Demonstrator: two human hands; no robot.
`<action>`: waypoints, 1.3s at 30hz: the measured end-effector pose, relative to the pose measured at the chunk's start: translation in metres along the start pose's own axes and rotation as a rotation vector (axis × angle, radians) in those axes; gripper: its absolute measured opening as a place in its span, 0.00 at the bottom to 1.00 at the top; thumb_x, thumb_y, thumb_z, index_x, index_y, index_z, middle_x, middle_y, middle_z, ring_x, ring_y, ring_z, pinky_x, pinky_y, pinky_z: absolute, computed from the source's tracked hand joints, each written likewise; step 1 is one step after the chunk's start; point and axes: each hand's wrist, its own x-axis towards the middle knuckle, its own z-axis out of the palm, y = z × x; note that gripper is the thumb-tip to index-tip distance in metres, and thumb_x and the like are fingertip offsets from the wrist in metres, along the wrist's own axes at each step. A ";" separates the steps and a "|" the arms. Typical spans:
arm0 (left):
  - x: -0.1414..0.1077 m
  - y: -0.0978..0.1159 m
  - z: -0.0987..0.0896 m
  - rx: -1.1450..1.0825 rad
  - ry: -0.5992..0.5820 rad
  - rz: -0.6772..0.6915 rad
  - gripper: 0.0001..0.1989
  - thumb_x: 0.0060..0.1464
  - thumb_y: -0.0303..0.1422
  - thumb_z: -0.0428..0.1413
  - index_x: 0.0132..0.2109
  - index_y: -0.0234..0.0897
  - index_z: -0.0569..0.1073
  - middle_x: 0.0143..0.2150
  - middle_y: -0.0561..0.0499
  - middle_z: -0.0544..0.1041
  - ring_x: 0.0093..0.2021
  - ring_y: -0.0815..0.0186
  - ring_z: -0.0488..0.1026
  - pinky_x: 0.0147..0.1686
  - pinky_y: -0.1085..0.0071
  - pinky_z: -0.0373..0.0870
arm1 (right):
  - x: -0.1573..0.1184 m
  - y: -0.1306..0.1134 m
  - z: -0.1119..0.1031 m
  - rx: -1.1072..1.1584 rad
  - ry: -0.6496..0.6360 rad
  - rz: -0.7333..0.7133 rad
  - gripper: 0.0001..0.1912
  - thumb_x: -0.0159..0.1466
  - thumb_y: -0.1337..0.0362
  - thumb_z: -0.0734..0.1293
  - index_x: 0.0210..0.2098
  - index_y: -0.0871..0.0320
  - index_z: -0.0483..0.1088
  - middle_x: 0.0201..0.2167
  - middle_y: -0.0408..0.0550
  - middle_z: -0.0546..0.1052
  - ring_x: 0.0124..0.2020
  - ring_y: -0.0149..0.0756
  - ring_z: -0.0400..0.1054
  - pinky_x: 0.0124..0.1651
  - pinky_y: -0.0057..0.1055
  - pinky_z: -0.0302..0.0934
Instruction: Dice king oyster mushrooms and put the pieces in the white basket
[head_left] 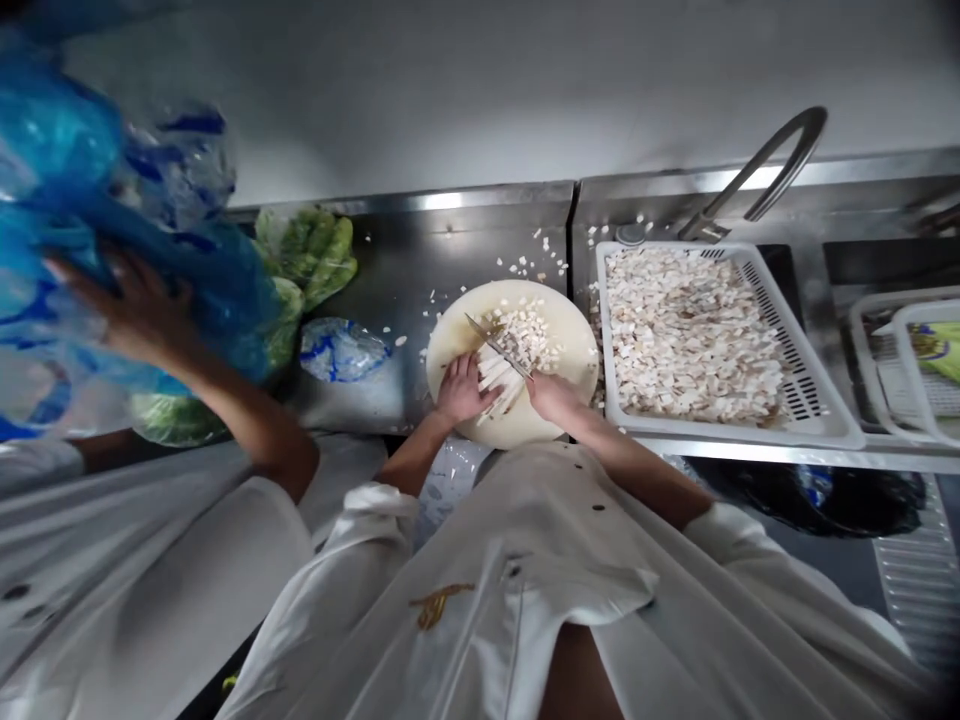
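My right hand (553, 398) is closed round the handle of a kitchen knife (496, 345), its blade pointing up and to the left across a round cutting board (465, 305). Under the blade lie pale strips (491, 372) that look like mushroom. With bent fingers, my left hand (460, 390) holds these strips down at their left side, close to the knife. Small white diced pieces (529, 335) are heaped on the board beyond the blade. More bits are scattered on the steel counter behind the board.
Right of the board, a white perforated basket (825, 425) full of diced pieces sits by a curved faucet (795, 130). At left, a co-worker's hand (142, 310) touches blue plastic bags (60, 130). Leafy greens (307, 250) and a clear-and-blue plastic bag (341, 350) lie between us.
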 end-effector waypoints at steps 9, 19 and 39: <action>0.002 -0.023 -0.002 -0.109 0.043 0.135 0.27 0.67 0.52 0.55 0.65 0.41 0.71 0.68 0.41 0.66 0.72 0.50 0.59 0.72 0.53 0.61 | -0.008 -0.011 0.002 -0.018 0.017 0.009 0.26 0.80 0.54 0.50 0.59 0.59 0.73 0.53 0.63 0.82 0.55 0.50 0.78 0.55 0.37 0.65; -0.001 -0.031 0.011 -0.223 0.142 0.178 0.21 0.67 0.47 0.58 0.59 0.41 0.73 0.64 0.41 0.70 0.69 0.50 0.61 0.70 0.51 0.63 | -0.015 -0.018 0.009 -0.053 0.029 0.024 0.27 0.81 0.52 0.49 0.59 0.59 0.73 0.51 0.63 0.83 0.52 0.51 0.78 0.53 0.38 0.65; -0.018 -0.054 0.029 -0.378 0.292 0.214 0.17 0.69 0.48 0.57 0.52 0.40 0.76 0.58 0.41 0.72 0.63 0.52 0.66 0.67 0.52 0.66 | -0.023 -0.036 0.019 -0.031 0.021 -0.009 0.27 0.80 0.52 0.50 0.60 0.58 0.73 0.50 0.61 0.83 0.51 0.49 0.78 0.51 0.36 0.64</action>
